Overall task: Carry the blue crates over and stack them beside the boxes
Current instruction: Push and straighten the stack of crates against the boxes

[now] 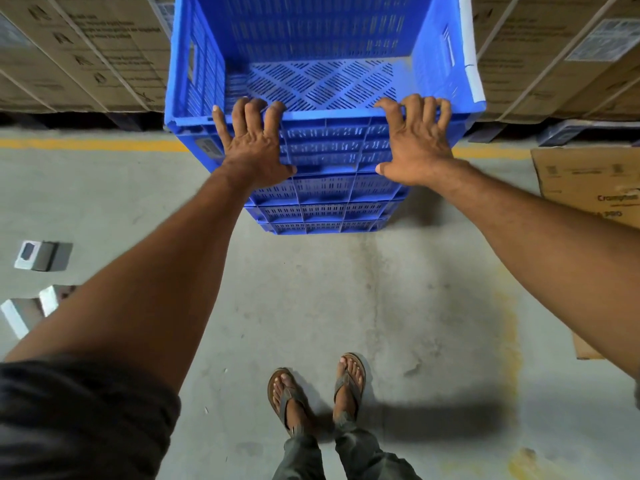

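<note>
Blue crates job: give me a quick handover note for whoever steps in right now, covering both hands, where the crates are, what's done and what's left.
Left hand: fingers curled over the near rim of the top blue slotted plastic crate, which is empty.
Right hand: grips the same rim.
Crates: the top one is atop lower blue crates on the grey concrete floor, between brown cardboard boxes on either side.
Done: a stack stands beside the boxes.
Left: check that the top crate is seated, then let go. Any further crates are out of view.
</note>
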`<state>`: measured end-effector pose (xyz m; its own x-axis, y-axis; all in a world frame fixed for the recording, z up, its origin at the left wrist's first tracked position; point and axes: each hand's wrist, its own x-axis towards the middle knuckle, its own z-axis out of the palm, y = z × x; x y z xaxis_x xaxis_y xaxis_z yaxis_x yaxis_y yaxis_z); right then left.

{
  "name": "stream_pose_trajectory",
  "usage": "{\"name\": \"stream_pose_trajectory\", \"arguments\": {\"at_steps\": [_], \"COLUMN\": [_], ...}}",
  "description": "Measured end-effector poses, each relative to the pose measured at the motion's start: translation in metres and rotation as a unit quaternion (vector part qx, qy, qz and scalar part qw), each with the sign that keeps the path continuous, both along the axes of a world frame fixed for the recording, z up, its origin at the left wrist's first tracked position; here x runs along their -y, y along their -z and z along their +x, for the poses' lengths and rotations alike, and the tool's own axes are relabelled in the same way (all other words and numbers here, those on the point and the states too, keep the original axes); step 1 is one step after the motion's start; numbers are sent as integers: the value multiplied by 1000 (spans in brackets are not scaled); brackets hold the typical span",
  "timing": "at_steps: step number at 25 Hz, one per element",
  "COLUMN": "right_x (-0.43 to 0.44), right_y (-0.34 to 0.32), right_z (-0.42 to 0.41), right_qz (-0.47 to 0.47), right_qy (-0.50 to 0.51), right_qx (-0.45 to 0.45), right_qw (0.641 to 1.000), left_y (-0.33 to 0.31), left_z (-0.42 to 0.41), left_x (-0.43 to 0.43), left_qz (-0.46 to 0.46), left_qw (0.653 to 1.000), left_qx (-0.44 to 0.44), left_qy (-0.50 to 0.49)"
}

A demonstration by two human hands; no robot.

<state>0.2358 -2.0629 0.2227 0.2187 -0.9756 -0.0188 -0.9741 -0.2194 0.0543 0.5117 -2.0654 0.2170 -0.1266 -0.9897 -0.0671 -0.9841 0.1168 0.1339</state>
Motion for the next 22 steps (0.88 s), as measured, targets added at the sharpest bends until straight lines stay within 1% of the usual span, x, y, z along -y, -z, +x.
{"name": "stream_pose_trajectory", "arguments": {"at_steps": [3, 5, 8, 11, 13, 14, 15, 17, 18, 19, 20, 22], "right_x": [-1, -2, -5, -11, -16, -21, -26, -29, -26, -20, -11, 4], "right_y": [7, 11, 7, -5, -7, -3, 1, 8, 10, 9, 7, 3], "right_z": [0, -1, -11, -33, -56, -68, -81, -104, -111, -118, -125, -133], "right_qz": [-28, -51, -37, -41, -58, -63, -73, -105, -114, -110, -99, -78], "right_qy": [4, -4, -19, -13, 21, 46, 66, 62, 50, 45, 42, 37], "right_qx": [7, 9, 37, 49, 55, 67, 83, 135, 173, 213, 248, 293], "right_qw": [1000, 999, 998, 998, 997, 995, 992, 983, 977, 970, 963, 952], "left_y": [-3, 0, 3, -1, -5, -8, -11, -16, -19, -22, -22, -17], "left_z": [4, 10, 14, 10, -1, -11, -25, -70, -95, -124, -152, -189], "left_x": [1, -2, -7, -9, -7, -8, -9, -8, -3, 3, 11, 23], "left_qz": [20, 3, -31, -27, -39, -48, -59, -72, -64, -47, -36, -67], "left_qw": [1000, 1000, 999, 999, 999, 998, 998, 994, 989, 986, 986, 991], "left_qx": [-5, -7, 2, -4, -4, -13, -19, -15, -11, -9, -7, 10], "left_qy": [17, 28, 45, 22, -15, -25, -14, 81, 133, 160, 161, 118]}}
